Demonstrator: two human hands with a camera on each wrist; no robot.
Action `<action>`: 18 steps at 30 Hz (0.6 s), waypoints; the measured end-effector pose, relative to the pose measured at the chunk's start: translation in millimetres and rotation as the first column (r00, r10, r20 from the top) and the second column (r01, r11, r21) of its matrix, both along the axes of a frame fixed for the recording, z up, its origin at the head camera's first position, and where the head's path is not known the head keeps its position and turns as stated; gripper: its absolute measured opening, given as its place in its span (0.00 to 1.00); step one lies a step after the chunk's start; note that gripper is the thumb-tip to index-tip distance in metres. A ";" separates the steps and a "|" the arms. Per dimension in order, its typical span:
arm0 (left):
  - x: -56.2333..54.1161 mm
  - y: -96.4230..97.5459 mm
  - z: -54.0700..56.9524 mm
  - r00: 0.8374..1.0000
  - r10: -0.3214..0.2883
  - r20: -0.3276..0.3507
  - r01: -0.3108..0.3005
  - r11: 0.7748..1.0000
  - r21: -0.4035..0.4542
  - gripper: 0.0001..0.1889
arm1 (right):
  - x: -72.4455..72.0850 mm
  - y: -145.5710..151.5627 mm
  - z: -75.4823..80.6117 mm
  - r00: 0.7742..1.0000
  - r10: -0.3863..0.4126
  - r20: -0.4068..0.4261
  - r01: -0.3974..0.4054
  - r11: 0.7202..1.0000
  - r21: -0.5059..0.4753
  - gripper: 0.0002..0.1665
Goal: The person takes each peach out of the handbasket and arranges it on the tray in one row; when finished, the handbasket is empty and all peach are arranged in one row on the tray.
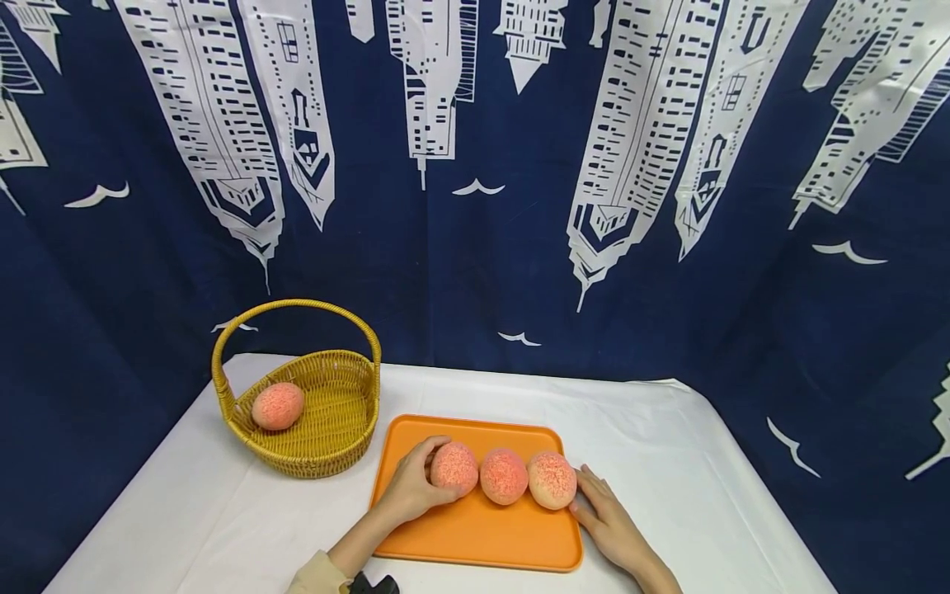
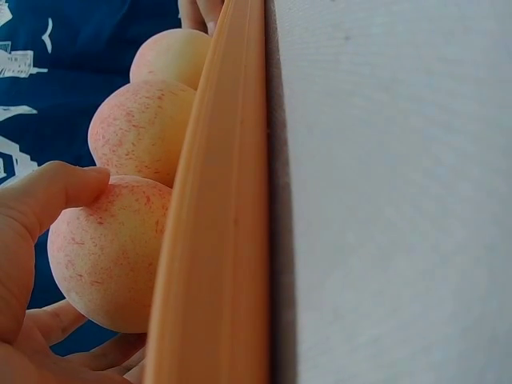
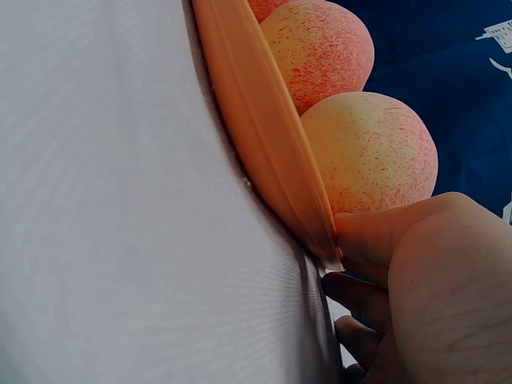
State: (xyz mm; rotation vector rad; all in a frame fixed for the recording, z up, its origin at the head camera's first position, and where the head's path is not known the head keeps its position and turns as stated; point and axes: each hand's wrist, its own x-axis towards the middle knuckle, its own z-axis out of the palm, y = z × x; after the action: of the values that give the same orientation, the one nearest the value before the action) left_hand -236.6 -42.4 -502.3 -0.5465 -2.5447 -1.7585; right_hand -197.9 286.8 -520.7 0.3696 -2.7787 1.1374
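Broadly, the white table (image 1: 690,445) fills the lower frame, with open room at right and lower left. The orange tray (image 1: 482,540) at lower centre has a raised rim and free space below its peaches. The wicker basket (image 1: 334,425), left of centre, has a tall handle overhead. The left hand (image 1: 416,488) curls round the left peach (image 1: 456,468); the right hand (image 1: 614,524), fingers extended, holds nothing, beside the right peach (image 1: 552,480). Including the middle peach (image 1: 504,476), the row looks formed but unreleased; the basket's peach (image 1: 278,406) lies apart.
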 end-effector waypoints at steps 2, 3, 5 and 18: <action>-0.4 -0.3 -0.7 1.000 -0.003 0.004 0.003 1.000 -0.002 0.41 | 0.2 -0.5 -0.7 1.000 0.001 -0.015 -0.001 1.000 -0.003 0.31; -0.3 -0.5 -0.7 1.000 -0.005 0.006 0.005 1.000 -0.002 0.41 | 0.4 -0.8 -0.7 1.000 0.002 -0.020 -0.002 1.000 -0.005 0.31; -0.4 -0.7 -0.8 1.000 -0.008 0.010 0.009 1.000 -0.007 0.41 | 0.5 -0.9 -0.9 1.000 0.001 -0.018 -0.002 1.000 -0.004 0.31; 0.6 -0.1 -0.4 1.000 -0.028 0.003 0.028 1.000 0.005 0.40 | -0.7 -0.2 1.7 1.000 0.010 0.025 -0.010 1.000 0.001 0.33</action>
State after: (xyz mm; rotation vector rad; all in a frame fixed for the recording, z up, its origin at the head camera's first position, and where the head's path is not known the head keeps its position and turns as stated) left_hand -236.0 -42.5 -502.8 -0.5821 -2.5464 -1.7754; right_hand -198.6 286.6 -519.0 0.3728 -2.8026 1.1508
